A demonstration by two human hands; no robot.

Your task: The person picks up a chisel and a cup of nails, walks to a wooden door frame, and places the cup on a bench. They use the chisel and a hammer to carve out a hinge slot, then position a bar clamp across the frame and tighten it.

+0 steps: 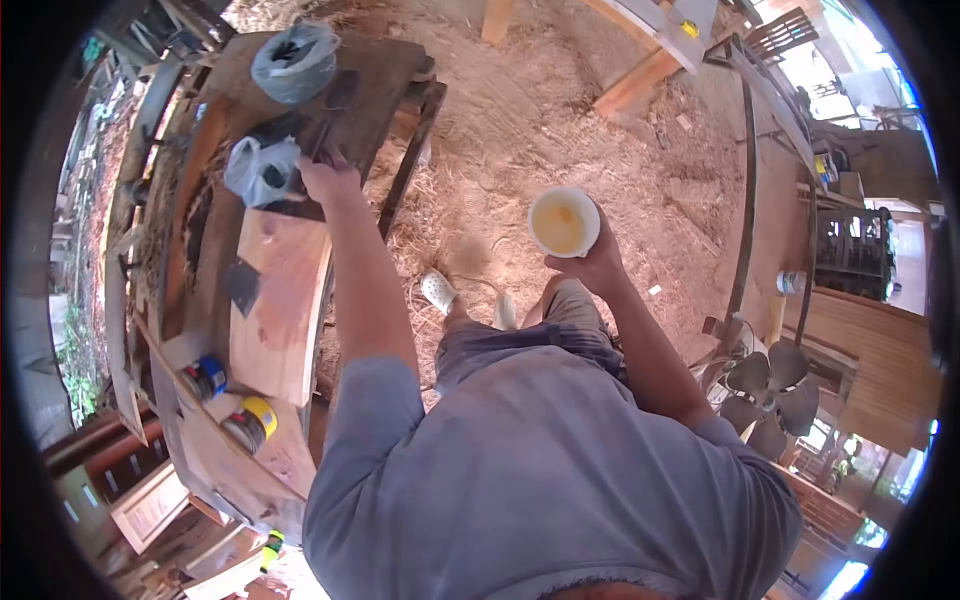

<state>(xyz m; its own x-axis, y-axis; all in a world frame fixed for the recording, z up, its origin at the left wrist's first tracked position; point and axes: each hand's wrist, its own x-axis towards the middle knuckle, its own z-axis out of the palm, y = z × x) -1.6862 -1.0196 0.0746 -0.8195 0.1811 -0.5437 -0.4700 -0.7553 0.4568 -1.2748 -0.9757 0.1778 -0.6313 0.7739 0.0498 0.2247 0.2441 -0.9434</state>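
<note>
One white cup (565,192) is held by its side in the right hand (592,262), above the floor (520,120). The left hand (330,176) is at a plastic bag (258,172) on the workbench (385,75); its grip cannot be determined.

Fingers of the right hand (592,268) are mostly hidden by the white cup (535,222); blur obscures whether the left hand (332,181) touches the nearer plastic bag (256,165); any print on the yellow-banded tin (250,424) is too small to read

This is a woodworking workshop — loose, pale brown wood shavings (500,110) lie underfoot, and a long brown wooden workbench (385,65) bears a flat, pale wooden board (288,335).
</note>
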